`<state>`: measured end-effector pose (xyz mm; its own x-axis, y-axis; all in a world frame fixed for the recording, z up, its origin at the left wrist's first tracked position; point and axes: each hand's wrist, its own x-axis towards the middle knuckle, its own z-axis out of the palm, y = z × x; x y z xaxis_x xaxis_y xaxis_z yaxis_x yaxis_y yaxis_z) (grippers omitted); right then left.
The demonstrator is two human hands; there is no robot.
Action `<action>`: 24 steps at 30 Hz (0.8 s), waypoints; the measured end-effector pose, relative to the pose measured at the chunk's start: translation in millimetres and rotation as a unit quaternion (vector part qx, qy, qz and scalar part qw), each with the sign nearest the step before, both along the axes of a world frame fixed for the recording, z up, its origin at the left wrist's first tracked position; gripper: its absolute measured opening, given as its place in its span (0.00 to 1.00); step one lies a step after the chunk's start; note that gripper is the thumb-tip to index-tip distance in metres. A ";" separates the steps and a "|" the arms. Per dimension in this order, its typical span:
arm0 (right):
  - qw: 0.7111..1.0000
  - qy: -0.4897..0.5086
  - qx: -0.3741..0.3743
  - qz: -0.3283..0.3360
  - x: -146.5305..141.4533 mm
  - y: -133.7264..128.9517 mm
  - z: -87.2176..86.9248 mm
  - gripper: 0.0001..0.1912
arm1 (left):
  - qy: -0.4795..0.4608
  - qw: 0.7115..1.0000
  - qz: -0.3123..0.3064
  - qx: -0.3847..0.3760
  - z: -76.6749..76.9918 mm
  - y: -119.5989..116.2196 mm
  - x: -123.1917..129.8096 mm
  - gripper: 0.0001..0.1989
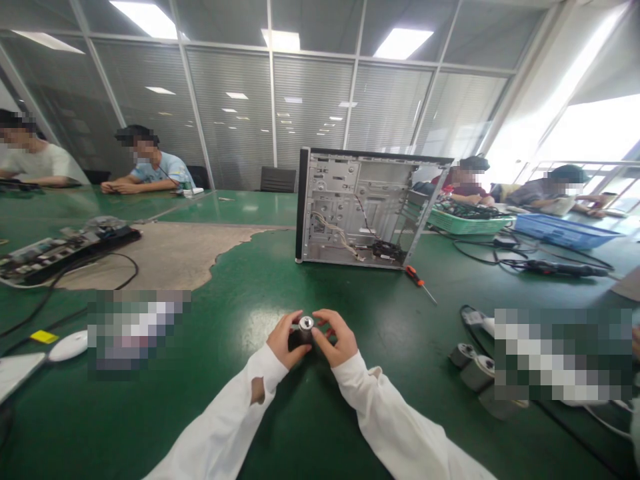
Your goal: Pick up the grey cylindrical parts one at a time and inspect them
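Observation:
Between my two hands a small metal cylinder stands upright, a silver round top with a dark centre on a grey body [305,332]. Fingers and thumb of my left hand [286,339] curve around its left side. My right hand [340,339] closes on it from the right, thumb against the near side. The cylinder's lower part is partly hidden by the thumbs, so I cannot tell whether it touches the green table [235,280]. Beyond my hands an open computer case [350,200] stands with its bare metal inside and loose wires showing.
An orange-and-black screwdriver [416,278] lies by the case. Several grey cylinders [477,372] lie at the right. Farther back are a green basket [470,223] and a blue basket [565,233]. A power strip [70,253] and cables are at left. Several people sit around the table.

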<state>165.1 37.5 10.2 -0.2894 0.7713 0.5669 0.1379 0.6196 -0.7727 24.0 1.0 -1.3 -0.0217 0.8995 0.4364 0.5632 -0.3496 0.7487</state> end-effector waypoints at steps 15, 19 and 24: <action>0.998 0.032 0.053 -0.021 -8.4 13.5 13.4 0.06 | 0.060 0.998 -0.014 -0.017 -1.9 2.7 -2.2 0.25; 0.996 -0.062 0.070 -0.011 17.0 22.8 8.6 0.06 | 0.069 0.997 -0.014 -0.012 -4.9 3.7 -3.3 0.25; 0.966 -0.245 0.077 0.024 36.6 32.8 -10.7 0.05 | 0.069 0.998 -0.009 -0.004 -7.0 4.3 -4.0 0.26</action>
